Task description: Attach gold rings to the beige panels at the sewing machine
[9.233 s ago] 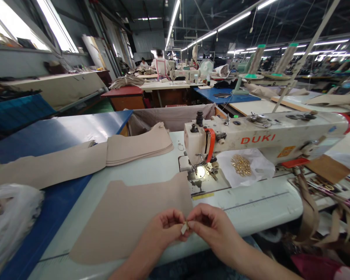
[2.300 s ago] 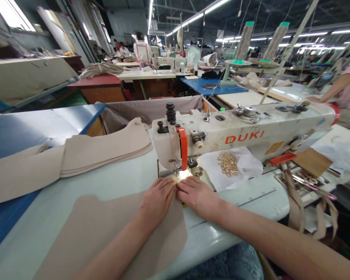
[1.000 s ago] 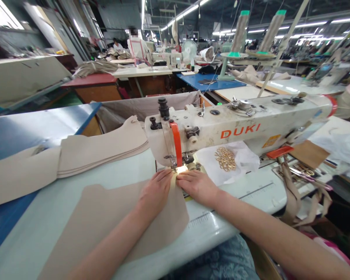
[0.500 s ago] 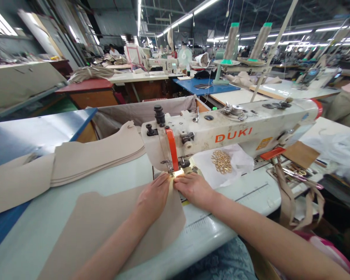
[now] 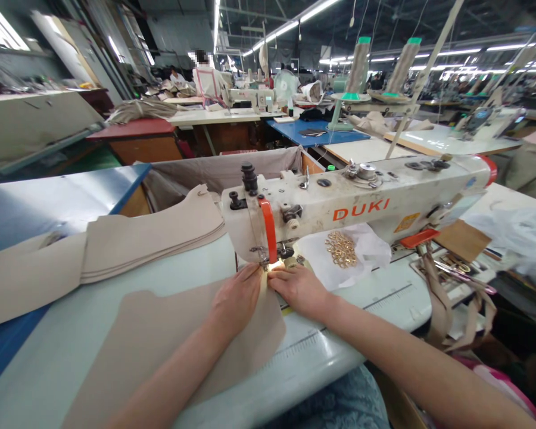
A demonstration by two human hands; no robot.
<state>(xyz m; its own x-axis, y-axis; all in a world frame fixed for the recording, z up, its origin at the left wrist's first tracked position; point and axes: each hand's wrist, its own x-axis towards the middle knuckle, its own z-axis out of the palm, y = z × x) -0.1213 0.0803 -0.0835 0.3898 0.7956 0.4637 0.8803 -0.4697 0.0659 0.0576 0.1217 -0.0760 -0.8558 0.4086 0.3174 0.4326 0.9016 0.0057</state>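
Left hand [image 5: 236,301] and right hand [image 5: 301,293], fingers together, sit at the beige panel [image 5: 165,325] by the sewing machine [image 5: 315,205]; pinch cannot be determined. Apparent step: edge guiding. Next move requires steady alignment.

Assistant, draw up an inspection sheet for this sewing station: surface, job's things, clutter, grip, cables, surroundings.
Surface: pale green worktop with ruler marks.
Job's things: tan panel reaching toward the needle area of the sewing machine; gold metal pieces on a white sheet.
Clutter: tan straps and pink-handled tool at right.
Grip: left hand on the panel; right hand beside it; anything pinched is hidden.
Cables: thin cords overhead.
Surroundings: stacked panels left, thread cones and a seated person behind.
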